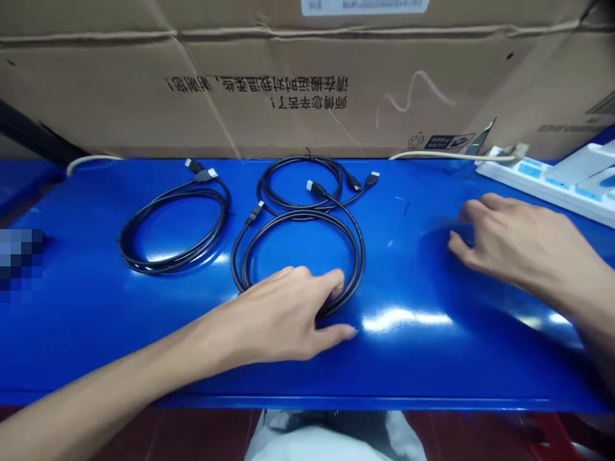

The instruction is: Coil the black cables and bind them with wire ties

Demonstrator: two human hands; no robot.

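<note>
Now our left hand cups a black cable coil near the blue table's front edge, can't tell if pinching, our right hand spread out

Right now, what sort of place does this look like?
Probably a workshop or assembly area: a glossy blue workbench, coiled black HDMI-style cables, a white power strip, and a cardboard carton behind.
</note>
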